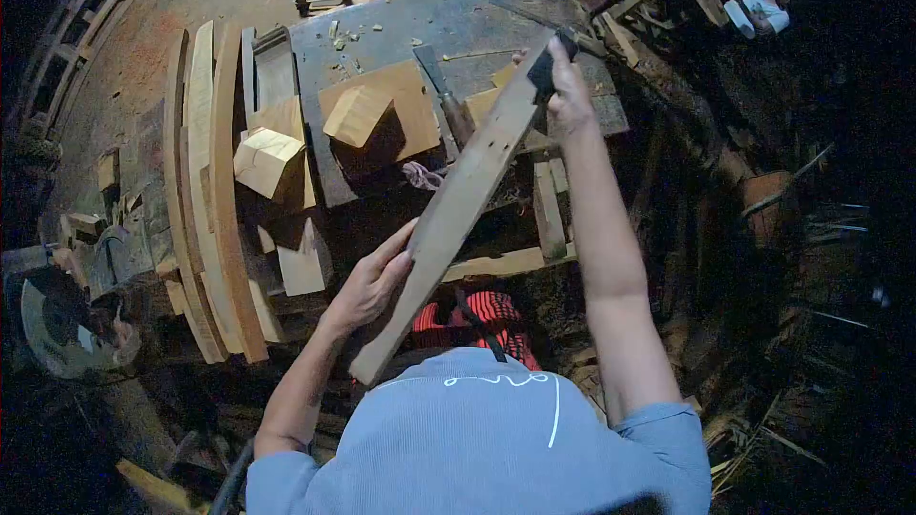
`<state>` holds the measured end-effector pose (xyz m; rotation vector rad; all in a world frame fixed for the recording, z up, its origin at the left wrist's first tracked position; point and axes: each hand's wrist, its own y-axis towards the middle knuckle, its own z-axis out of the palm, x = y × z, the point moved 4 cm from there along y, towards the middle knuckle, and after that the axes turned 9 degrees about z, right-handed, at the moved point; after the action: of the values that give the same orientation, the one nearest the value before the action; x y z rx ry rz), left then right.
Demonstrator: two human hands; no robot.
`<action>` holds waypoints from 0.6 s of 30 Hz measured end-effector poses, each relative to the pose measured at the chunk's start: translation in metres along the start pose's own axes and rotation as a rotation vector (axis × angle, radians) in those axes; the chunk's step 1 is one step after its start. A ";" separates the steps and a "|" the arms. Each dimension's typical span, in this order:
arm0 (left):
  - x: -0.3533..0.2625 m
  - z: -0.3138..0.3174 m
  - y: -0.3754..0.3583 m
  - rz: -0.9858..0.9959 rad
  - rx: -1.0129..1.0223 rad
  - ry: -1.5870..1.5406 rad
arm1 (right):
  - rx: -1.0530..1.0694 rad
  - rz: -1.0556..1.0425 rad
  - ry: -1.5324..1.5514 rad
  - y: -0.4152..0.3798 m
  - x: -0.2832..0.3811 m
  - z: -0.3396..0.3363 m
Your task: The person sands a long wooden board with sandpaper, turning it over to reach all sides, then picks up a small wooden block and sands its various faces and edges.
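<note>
A long wooden board slants across the front of my body, over the bench's near edge, with a few small dark holes in its upper part. My left hand grips its left edge low down, thumb on the face. Near the top end, my right hand is wrapped round the right edge, beside a dark patch at that end. The board's lower end reaches my shirt. Behind it on the bench lie a chisel-like tool and a crumpled cloth.
The dark workbench carries an angular wooden block on a flat panel. Another cut block sits left, beside several long timbers. A round disc-shaped machine part stands far left. Another person is at upper right.
</note>
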<state>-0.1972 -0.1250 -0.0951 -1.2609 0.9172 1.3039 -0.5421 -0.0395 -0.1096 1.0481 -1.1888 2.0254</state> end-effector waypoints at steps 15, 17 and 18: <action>0.030 0.017 0.012 -0.392 0.046 -0.712 | 0.540 0.189 0.602 -0.001 -0.047 0.033; 0.028 0.014 0.017 -0.114 0.084 -0.221 | 0.417 0.125 0.543 -0.002 -0.046 0.033; 0.021 0.013 0.018 -0.026 0.070 -0.032 | 0.428 0.107 0.527 -0.003 -0.044 0.034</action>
<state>-0.2144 -0.1114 -0.1164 -1.1907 0.9133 1.2574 -0.5048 -0.0723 -0.1350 0.5652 -0.5617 2.4962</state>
